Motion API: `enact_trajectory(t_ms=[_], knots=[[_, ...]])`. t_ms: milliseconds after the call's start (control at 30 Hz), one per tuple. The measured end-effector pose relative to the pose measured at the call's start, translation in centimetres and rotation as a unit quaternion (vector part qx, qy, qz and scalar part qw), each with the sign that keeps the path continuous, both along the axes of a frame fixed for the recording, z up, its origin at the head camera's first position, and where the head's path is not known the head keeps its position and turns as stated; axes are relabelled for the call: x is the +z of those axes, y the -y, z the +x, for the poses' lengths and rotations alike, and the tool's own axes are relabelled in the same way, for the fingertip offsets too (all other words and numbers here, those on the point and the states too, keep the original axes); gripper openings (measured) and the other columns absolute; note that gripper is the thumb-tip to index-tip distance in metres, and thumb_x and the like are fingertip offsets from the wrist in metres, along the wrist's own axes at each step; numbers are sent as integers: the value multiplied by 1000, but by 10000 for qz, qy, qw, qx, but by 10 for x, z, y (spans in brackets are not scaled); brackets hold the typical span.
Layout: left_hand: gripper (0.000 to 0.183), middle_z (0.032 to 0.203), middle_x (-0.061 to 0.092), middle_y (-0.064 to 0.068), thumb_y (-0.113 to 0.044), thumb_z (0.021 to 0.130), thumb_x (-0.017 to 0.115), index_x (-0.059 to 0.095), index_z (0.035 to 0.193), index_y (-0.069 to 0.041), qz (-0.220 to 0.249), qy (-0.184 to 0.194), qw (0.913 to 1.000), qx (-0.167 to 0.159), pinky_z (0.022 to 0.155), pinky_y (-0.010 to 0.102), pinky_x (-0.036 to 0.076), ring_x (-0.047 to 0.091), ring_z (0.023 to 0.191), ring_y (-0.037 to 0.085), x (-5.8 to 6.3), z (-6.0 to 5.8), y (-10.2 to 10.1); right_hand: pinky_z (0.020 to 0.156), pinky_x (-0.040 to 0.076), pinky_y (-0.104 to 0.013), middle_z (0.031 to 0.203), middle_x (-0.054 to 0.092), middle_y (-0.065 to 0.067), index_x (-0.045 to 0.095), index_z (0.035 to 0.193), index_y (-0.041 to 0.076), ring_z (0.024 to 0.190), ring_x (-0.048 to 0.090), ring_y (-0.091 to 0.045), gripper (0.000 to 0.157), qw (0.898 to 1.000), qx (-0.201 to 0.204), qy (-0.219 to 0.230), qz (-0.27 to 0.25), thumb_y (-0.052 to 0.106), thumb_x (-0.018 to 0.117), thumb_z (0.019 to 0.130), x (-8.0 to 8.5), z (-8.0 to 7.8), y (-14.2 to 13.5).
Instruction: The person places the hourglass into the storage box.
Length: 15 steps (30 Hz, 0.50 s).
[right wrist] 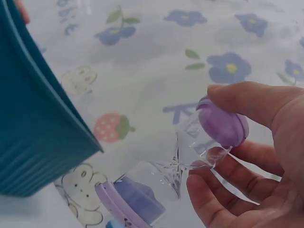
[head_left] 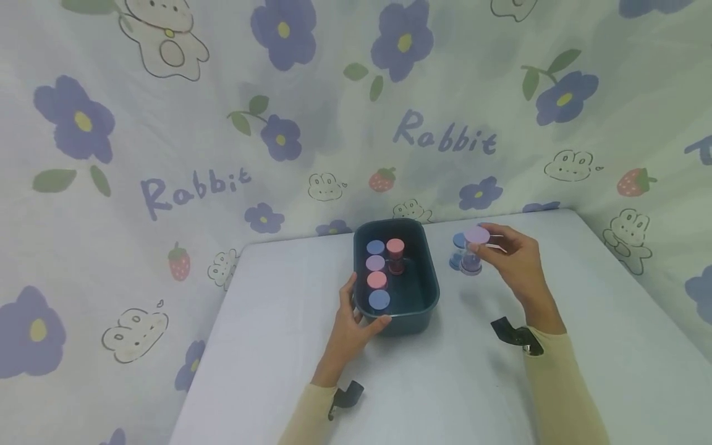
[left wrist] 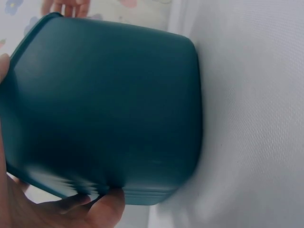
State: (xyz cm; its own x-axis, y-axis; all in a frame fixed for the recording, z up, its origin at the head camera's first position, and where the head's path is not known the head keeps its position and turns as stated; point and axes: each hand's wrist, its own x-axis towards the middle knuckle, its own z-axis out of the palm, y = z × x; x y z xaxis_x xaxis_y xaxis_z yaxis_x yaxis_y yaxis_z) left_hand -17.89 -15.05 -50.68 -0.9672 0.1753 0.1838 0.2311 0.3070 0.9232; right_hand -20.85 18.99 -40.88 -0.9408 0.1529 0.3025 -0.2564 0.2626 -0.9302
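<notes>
My right hand (head_left: 514,256) holds a purple sand timer (head_left: 471,262) above the table, to the right of a dark teal bin (head_left: 419,324). In the right wrist view, thumb and fingers grip the timer by its lilac top cap (right wrist: 223,124); the clear waist and the purple sand show below. Behind it stands a blue sand timer (head_left: 457,254), partly hidden. My left hand (head_left: 350,330) grips the bin's near left corner, thumb at the near rim, fingers along the left side. Inside, blue, lilac and pink-capped timers form a left column, with a pink one (head_left: 395,248) beside them.
The bin stands on a white-covered table (head_left: 267,321). A patterned cloth (head_left: 334,123) with flowers and rabbits hangs behind the table. Black bands (head_left: 520,337) sit on both wrists.
</notes>
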Motion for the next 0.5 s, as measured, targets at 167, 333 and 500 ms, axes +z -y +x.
enact_trajectory(t_ms=[167,333,500], knots=[[106,174,22,0,-40,84,85,13,162,-38,-8,-22,10000,21,117,64,37,23,160,39,-1,1,0,91,55,-7,117,65,15,65,136,3,107,65,-3,46,9995,154,-191,-184,12,78,93,11,6,12],[106,174,22,-2,-41,85,84,12,162,-39,-3,-15,10000,32,117,63,37,23,160,38,-1,0,-1,95,54,-8,123,65,12,65,137,5,111,64,-4,46,9990,346,-243,-168,15,77,93,17,5,25],[106,174,22,-4,-42,85,84,12,162,-40,-15,-8,10000,44,118,62,37,23,161,37,-1,0,-1,97,54,-10,122,67,10,64,136,5,112,65,-5,47,9982,516,-311,-82,15,78,93,20,0,38]])
